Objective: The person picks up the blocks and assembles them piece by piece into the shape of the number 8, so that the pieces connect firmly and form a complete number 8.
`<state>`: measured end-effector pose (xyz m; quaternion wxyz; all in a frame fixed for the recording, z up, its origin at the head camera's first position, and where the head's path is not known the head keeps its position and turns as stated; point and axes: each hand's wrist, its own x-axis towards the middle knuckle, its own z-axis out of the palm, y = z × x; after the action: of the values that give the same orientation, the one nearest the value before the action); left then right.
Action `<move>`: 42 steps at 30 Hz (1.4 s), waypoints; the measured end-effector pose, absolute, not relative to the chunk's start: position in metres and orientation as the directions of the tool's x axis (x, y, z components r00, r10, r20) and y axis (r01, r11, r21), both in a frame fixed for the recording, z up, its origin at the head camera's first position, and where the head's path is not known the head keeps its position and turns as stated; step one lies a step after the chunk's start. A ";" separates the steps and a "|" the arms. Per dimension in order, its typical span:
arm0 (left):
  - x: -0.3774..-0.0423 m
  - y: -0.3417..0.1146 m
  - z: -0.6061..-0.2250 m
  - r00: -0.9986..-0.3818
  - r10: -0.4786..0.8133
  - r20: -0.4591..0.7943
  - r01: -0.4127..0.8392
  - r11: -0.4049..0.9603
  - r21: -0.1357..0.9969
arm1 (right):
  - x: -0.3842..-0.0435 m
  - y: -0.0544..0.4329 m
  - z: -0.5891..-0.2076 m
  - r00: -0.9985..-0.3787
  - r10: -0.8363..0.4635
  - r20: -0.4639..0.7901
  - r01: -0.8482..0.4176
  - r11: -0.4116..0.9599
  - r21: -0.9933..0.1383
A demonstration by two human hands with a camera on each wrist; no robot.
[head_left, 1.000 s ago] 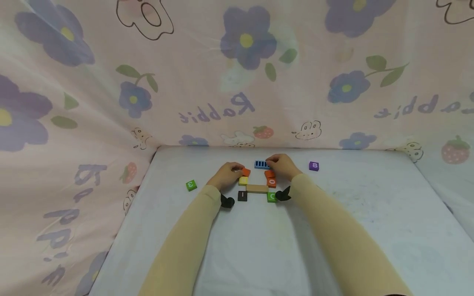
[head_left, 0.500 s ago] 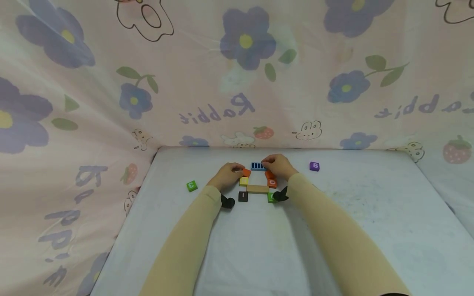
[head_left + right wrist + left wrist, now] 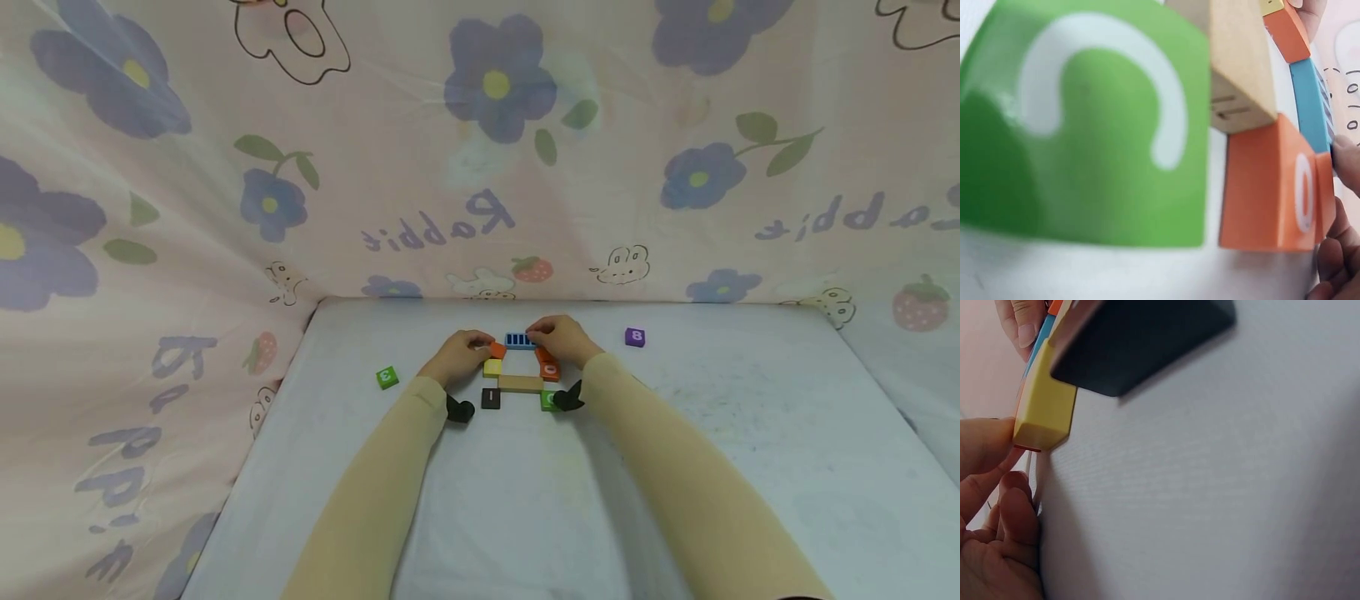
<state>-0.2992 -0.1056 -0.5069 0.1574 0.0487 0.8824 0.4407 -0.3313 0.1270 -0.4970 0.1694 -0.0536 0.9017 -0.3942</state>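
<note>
In the head view, my left hand (image 3: 459, 354) holds a small orange block (image 3: 497, 351) at the back left of a ring of blocks. My right hand (image 3: 566, 340) pinches the right end of a blue block (image 3: 521, 340) with dark stripes, which spans the back of the ring. A second orange block (image 3: 543, 356) sits under the right hand's fingers, against the orange block marked 0 (image 3: 550, 372). In the right wrist view the blue block (image 3: 1312, 103) meets orange blocks at both ends. A yellow block (image 3: 1046, 400) stands beside my left fingertips in the left wrist view.
A plain wooden block (image 3: 521, 384) crosses the ring's front, with a black block (image 3: 491, 398) and a green block (image 3: 549, 401) nearer me. Apart lie a green block marked 3 (image 3: 387, 377) and a purple block marked 8 (image 3: 635, 337). Patterned cloth (image 3: 495, 208) rises behind the table.
My right hand has slid the blue block left and slightly toward me, bringing it close to the left orange block. My left hand has stayed in place.
</note>
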 end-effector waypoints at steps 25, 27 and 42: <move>-0.300 -0.105 -0.508 -0.947 0.232 -0.222 -0.036 0.610 0.791 | -0.332 0.131 -0.502 -0.932 -0.243 -0.269 0.040 0.670 -0.742; -0.300 -0.106 -0.508 -0.948 0.230 -0.222 -0.036 0.614 0.789 | -0.332 0.131 -0.501 -0.931 -0.244 -0.271 0.039 0.672 -0.740; -0.298 -0.105 -0.507 -0.945 0.223 -0.240 -0.051 0.623 0.781 | -0.325 0.142 -0.499 -0.935 -0.209 -0.286 0.085 0.652 -0.754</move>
<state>-0.2983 -0.1054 -0.5071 0.1591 0.0486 0.8866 0.4316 -0.3249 0.1421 -0.4994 0.1768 -0.0348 0.8914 -0.4159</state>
